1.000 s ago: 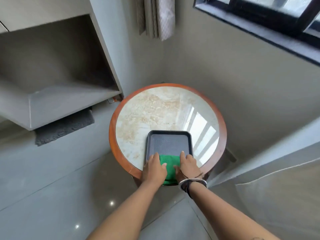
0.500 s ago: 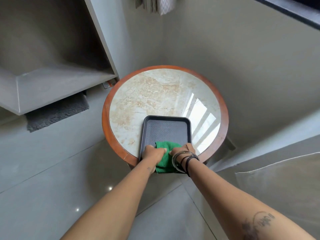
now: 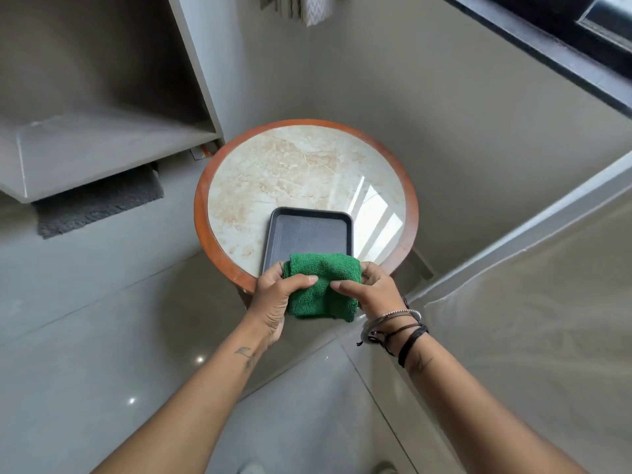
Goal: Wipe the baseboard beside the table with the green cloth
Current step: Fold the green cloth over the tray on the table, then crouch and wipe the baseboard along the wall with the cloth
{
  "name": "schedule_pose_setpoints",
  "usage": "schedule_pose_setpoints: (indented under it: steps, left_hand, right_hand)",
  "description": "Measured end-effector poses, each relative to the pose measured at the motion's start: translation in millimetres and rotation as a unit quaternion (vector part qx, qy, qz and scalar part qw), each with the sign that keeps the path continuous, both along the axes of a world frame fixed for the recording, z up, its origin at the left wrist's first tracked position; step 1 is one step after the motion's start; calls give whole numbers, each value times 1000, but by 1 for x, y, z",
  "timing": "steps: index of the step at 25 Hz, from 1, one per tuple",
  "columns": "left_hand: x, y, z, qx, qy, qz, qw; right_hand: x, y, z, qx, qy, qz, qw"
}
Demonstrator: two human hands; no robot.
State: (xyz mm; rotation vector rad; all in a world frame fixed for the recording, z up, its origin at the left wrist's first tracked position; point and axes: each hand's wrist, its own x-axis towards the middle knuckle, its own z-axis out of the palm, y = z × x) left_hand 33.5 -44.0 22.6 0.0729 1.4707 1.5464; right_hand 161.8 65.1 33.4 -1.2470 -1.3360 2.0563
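A folded green cloth (image 3: 321,285) hangs between both hands above the near edge of the round table (image 3: 219,254). My left hand (image 3: 277,295) grips its left side and my right hand (image 3: 371,289) grips its right side, thumbs on top. Behind the cloth a dark tray (image 3: 307,230) lies on the marble top; its near end is hidden by the cloth. The pale baseboard (image 3: 513,241) runs along the wall to the right of the table, down to the floor corner.
A grey shelf unit (image 3: 102,159) juts out at the left with a dark grey mat (image 3: 99,203) under it. A pale bed cover (image 3: 533,336) fills the right side. Glossy floor tiles (image 3: 102,336) lie below. A dark window sill (image 3: 547,53) crosses the upper right.
Both hands have lifted the green cloth off the tray and pulled it toward me. It is now held up past the table's near rim.
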Motion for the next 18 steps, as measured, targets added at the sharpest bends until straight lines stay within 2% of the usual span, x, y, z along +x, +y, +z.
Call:
schedule_pose_setpoints:
  steps: [2,7,10,13,14,15,17,18]
  left_hand:
    - [24,-19,-3,-2,-65,0,998]
    - [112,-72,-61,-29,-212,-8,977]
    - [194,-88,-113,-60,-276,20,959]
    - [252,-92,-175,-149,-251,55,955]
    - [266,-91,-196,-178,-230,73,954]
    - [278,-89,-221,-212,-201,104,951]
    - [297,-79,-273,-270,-135,164,939]
    - [305,-70,-301,-282,-101,170,939]
  right_hand:
    - [25,-19,-7,-47,9,-11,999]
    - [111,-62,-64,-65,-93,43,993]
    - [169,-75,-119,-5,-163,82,983]
    - [219,-87,-176,100,-231,170,953]
    - [232,-88,-196,176,-279,217,919]
    - [246,-85,-220,291,-341,283,848]
    - [265,-70,-258,534,-442,364,622]
    - [271,-60,-272,583,-482,396,521]
